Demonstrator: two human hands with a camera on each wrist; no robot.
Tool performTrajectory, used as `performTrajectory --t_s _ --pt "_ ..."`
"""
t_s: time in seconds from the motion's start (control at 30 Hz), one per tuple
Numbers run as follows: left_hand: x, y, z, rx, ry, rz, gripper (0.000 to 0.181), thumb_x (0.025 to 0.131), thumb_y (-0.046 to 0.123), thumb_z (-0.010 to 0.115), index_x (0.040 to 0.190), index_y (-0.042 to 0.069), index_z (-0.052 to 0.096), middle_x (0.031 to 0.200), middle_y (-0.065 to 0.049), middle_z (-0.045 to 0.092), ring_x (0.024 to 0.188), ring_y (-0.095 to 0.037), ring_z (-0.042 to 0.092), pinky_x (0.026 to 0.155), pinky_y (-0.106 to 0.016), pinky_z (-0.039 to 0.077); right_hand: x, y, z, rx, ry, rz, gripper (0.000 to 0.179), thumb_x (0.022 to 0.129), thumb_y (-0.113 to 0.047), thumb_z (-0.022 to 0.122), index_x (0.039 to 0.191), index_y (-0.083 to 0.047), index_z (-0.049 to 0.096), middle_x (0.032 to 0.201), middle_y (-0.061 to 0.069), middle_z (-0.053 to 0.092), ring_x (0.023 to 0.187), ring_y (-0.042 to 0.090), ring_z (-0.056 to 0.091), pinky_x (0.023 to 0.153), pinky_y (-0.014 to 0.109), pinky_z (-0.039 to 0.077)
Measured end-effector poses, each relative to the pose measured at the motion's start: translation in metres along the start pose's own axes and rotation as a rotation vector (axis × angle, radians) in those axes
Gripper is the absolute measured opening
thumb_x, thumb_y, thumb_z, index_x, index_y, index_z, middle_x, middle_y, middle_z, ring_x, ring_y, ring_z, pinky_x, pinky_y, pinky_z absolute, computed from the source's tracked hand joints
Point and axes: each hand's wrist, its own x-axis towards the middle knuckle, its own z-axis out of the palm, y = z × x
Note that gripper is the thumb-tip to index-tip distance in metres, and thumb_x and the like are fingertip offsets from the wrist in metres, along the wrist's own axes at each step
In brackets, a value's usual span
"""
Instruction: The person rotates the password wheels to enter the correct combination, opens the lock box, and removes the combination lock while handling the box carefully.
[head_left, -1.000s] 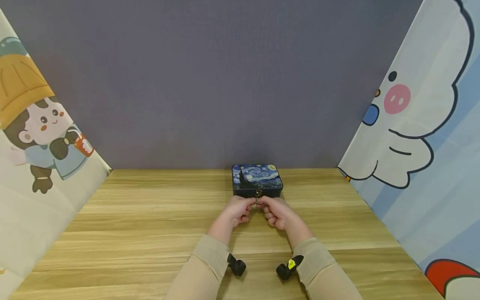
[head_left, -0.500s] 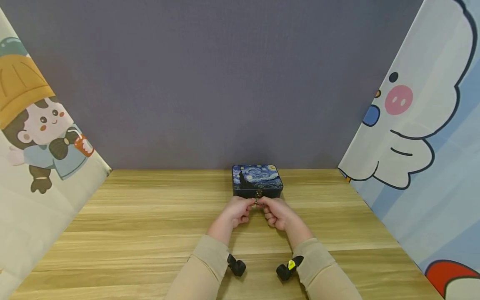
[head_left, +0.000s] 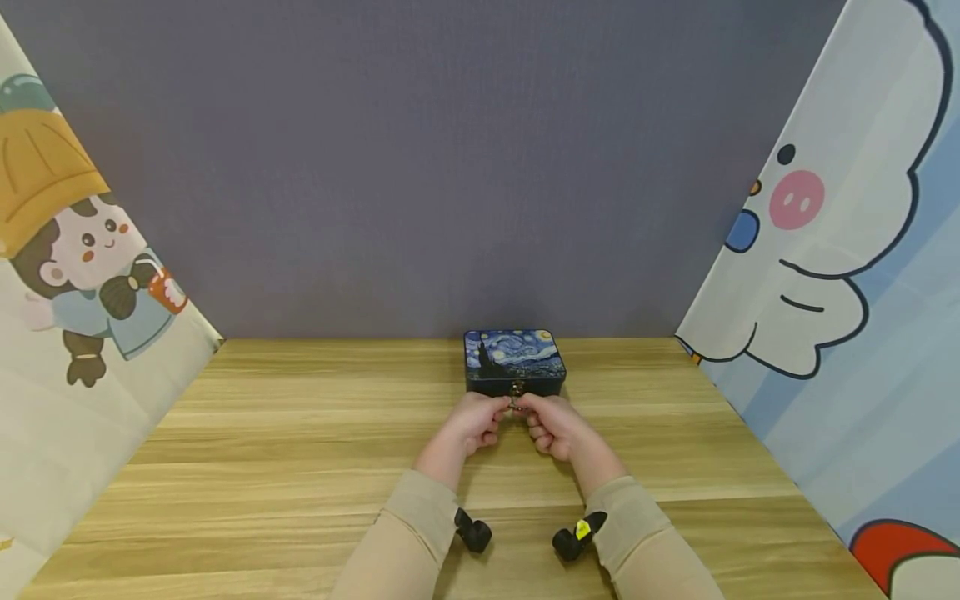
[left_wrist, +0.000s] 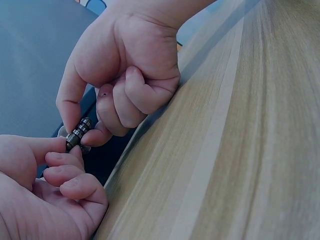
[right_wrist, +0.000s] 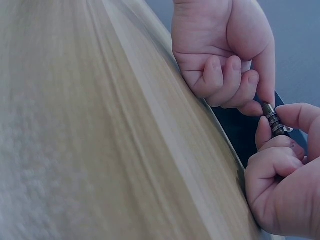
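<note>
A small dark metal cylindrical combination lock (left_wrist: 78, 133) with ridged dial rings is between both hands. It is by the brass clasp (head_left: 517, 387) of a rectangular box (head_left: 514, 354), whose lid has a starry-night painting. My left hand (head_left: 474, 418) pinches one end of the lock between thumb and forefinger. From the other side, my right hand (head_left: 555, 423) pinches the ringed part with thumb and forefinger. The remaining fingers of each hand are curled in. Fingertips partly cover the lock, also in the right wrist view, and its markings are too small to read.
The wood-grain table (head_left: 300, 467) carries the box near its far edge, before a grey back panel (head_left: 450, 167). Cartoon-printed panels stand at the left (head_left: 90, 267) and the right (head_left: 847, 250). A small black camera (head_left: 474, 532) sits at each sleeve.
</note>
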Motion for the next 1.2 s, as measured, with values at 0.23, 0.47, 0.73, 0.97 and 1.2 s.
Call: performTrajectory --t_s 0.23,0.47,0.73,0.97,1.2 --pt "-0.0007 -0.0003 0.0002 0.002 0.004 0.002 0.022 0.102 0.020 0.061 0.090 0.002 0.062 0.067 0.001 0.046 0.051 -0.010 0.033 0.046 -0.023 0.032 -0.0010 0.0000 0.0000 0.003 -0.003 -0.001 0.023 0.092 -0.020 0.065 0.098 0.002 0.062 0.057 -0.008 0.030 0.042 0.004 0.023 0.038 0.019 0.019" --pt "-0.0016 0.0000 0.0000 0.002 0.003 0.000 0.022 0.102 0.021 0.062 0.091 0.001 0.062 0.067 0.001 0.046 0.051 -0.010 0.033 0.047 -0.024 0.032 -0.0007 0.0001 -0.0002 0.005 0.001 0.006 0.022 0.091 -0.020 0.065 0.095 0.001 0.062 0.057 -0.008 0.031 0.042 0.003 0.023 0.038 0.019 0.019" --pt "-0.0019 0.0007 -0.0006 -0.003 0.000 0.004 0.023 0.101 0.020 0.063 0.092 0.000 0.062 0.067 0.001 0.047 0.052 -0.010 0.034 0.047 -0.024 0.033 -0.0013 -0.0017 0.0003 0.003 0.000 0.017 0.022 0.093 -0.022 0.064 0.095 0.000 0.061 0.056 -0.009 0.030 0.042 0.003 0.023 0.038 0.019 0.019" --pt "0.0004 0.0002 -0.0011 -0.022 0.001 0.001 0.023 0.101 0.020 0.062 0.087 0.001 0.060 0.066 0.001 0.047 0.051 -0.009 0.034 0.047 -0.024 0.032 0.0000 -0.0027 -0.0007 0.021 -0.004 0.025 0.030 0.094 -0.027 0.063 0.101 0.002 0.062 0.056 -0.010 0.029 0.042 0.003 0.022 0.037 0.018 0.018" --pt "0.0008 -0.0006 -0.0006 -0.030 -0.007 -0.001 0.025 0.103 0.019 0.060 0.085 0.002 0.057 0.066 0.001 0.046 0.050 -0.009 0.032 0.046 -0.023 0.030 0.0006 -0.0041 -0.0046 0.062 -0.018 0.064 0.063 0.097 -0.055 0.061 0.114 0.005 0.060 0.058 -0.011 0.025 0.041 0.002 0.021 0.038 0.017 0.017"
